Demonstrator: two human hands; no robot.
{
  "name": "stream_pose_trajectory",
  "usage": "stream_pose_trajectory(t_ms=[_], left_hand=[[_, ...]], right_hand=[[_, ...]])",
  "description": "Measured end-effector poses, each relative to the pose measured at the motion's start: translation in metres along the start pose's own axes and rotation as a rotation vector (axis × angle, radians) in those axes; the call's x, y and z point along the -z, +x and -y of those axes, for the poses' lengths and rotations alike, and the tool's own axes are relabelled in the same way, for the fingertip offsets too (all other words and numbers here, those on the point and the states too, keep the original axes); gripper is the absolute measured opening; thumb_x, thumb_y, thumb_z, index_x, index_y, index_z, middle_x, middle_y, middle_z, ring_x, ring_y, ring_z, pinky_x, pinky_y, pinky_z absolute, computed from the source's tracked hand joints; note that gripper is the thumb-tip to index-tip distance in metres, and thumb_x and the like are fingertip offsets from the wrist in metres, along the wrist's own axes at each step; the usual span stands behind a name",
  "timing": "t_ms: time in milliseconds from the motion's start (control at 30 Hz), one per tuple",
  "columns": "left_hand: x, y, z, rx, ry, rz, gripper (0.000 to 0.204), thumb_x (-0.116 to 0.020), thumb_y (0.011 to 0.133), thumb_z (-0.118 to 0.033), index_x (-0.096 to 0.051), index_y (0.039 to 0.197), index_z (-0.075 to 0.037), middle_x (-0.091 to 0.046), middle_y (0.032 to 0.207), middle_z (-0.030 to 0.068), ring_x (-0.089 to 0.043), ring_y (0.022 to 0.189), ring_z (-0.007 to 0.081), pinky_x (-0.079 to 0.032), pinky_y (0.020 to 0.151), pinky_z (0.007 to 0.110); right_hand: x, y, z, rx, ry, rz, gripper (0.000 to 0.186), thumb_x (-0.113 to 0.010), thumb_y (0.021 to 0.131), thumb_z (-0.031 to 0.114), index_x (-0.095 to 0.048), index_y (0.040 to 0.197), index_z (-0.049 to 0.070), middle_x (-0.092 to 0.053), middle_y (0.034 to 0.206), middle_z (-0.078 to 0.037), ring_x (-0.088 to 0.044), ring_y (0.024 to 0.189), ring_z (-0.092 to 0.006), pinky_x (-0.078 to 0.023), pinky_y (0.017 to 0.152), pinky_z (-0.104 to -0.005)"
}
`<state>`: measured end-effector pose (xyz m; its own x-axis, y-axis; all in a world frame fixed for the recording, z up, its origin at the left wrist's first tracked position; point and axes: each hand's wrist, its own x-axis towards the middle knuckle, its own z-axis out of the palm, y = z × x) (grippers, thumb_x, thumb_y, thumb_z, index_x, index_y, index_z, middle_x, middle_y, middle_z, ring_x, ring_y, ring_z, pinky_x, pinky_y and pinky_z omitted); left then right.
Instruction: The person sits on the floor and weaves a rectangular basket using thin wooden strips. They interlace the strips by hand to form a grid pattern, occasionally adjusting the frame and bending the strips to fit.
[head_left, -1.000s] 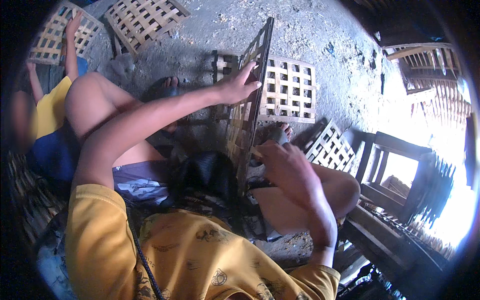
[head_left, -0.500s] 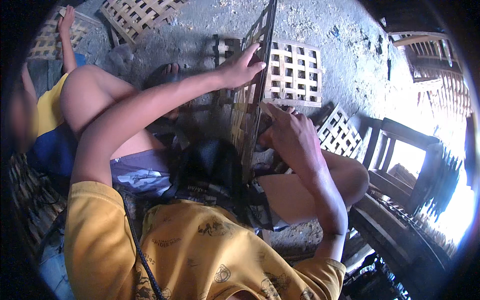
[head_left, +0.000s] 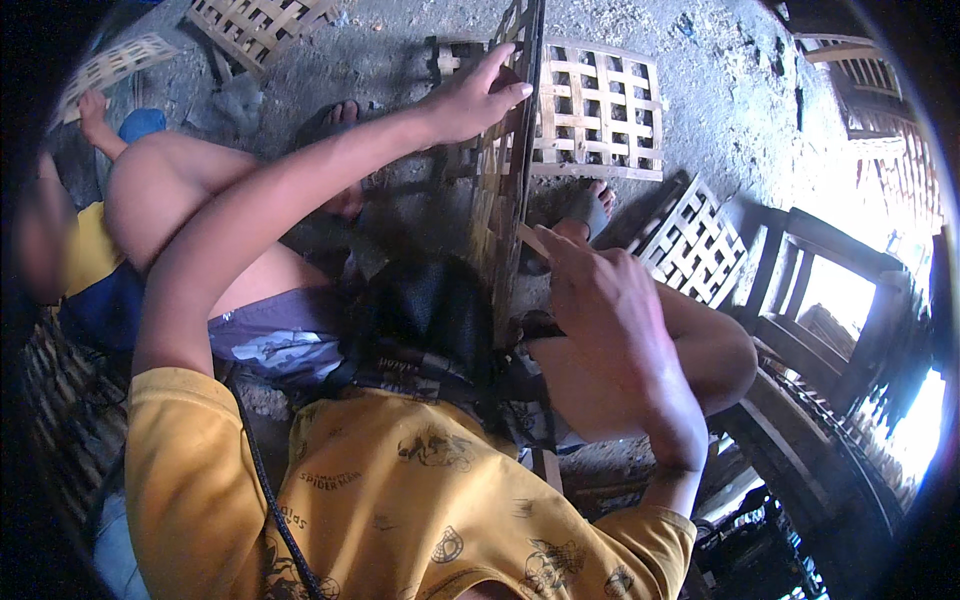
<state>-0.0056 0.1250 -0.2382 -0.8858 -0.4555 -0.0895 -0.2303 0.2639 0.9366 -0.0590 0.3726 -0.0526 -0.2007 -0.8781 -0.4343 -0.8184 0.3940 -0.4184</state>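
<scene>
A woven bamboo panel (head_left: 497, 200) stands on edge between my knees, seen almost edge-on, with an open lattice. My left hand (head_left: 470, 103) holds its upper part from the left side, thumb and forefinger reaching its edge, the other fingers partly hidden. Lower down, on the panel's right side, my right hand (head_left: 607, 300) is closed with its back towards me. A pale, narrow bamboo strip (head_left: 534, 240) sticks out from its fingertips beside the panel's edge. Most of the right fingers are hidden under the hand.
Flat lattice panels lie on the dirt floor: one beyond the upright panel (head_left: 602, 110), another by my right knee (head_left: 697, 243), one at far left (head_left: 255, 30). A wooden frame (head_left: 820, 290) stands right. A person (head_left: 85, 250) sits at left, hand near another panel (head_left: 120, 68).
My right hand has drawn slightly down and towards me, away from the panel's edge, uncovering my right foot. My left hand stays on the panel. The other person's hand and panel have moved.
</scene>
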Motion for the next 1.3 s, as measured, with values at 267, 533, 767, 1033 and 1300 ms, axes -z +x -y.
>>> stream_pose_trajectory(t_ms=[267,533,767,1033,1300], left_hand=[[0.003,0.0,-0.015,0.02,-0.094,0.048,0.08,-0.062,0.104,-0.045,-0.026,0.161,-0.001,-0.042,0.155,0.0261,-0.044,0.143,0.0357,-0.037,0.119,0.046],[-0.004,0.004,-0.011,0.034,-0.072,0.023,0.082,-0.062,0.104,-0.042,-0.023,0.161,0.001,-0.048,0.151,0.0252,-0.048,0.14,0.0307,-0.039,0.116,0.042],[-0.008,0.007,-0.006,0.064,-0.064,0.024,0.079,-0.063,0.105,-0.037,-0.023,0.161,0.003,-0.056,0.144,0.0233,-0.053,0.132,0.0249,-0.041,0.113,0.039],[-0.011,0.005,-0.012,0.024,-0.004,0.02,0.082,-0.062,0.106,-0.039,-0.019,0.162,0.003,-0.057,0.14,0.0212,-0.054,0.129,0.0243,-0.042,0.111,0.039],[-0.005,0.005,-0.017,0.048,-0.048,0.062,0.084,-0.054,0.106,-0.047,-0.017,0.163,0.002,-0.032,0.162,0.0333,-0.034,0.153,0.0386,-0.029,0.125,0.045]], right_hand=[[-0.004,-0.004,0.001,0.022,-0.007,-0.028,0.051,-0.065,0.085,0.009,-0.056,0.134,0.0,-0.07,0.08,-0.021,-0.071,0.077,-0.0422,-0.058,0.07,-0.0515],[-0.007,-0.008,0.001,0.053,-0.024,-0.027,0.045,-0.065,0.085,0.009,-0.057,0.128,-0.002,-0.069,0.082,-0.021,-0.071,0.079,-0.042,-0.057,0.071,-0.0517],[0.0,-0.022,0.008,0.117,-0.076,0.007,0.04,-0.065,0.086,0.009,-0.059,0.123,-0.004,-0.069,0.084,-0.021,-0.071,0.081,-0.0418,-0.057,0.071,-0.0518],[0.022,-0.031,0.027,0.099,-0.069,0.289,0.025,-0.065,0.085,0.008,-0.061,0.107,-0.003,-0.069,0.088,-0.023,-0.07,0.086,-0.0421,-0.056,0.074,-0.0529],[0.02,-0.033,0.011,0.063,0.073,0.248,0.022,-0.066,0.082,0.005,-0.063,0.104,0.001,-0.067,0.088,-0.024,-0.067,0.088,-0.0437,-0.053,0.078,-0.0549]])
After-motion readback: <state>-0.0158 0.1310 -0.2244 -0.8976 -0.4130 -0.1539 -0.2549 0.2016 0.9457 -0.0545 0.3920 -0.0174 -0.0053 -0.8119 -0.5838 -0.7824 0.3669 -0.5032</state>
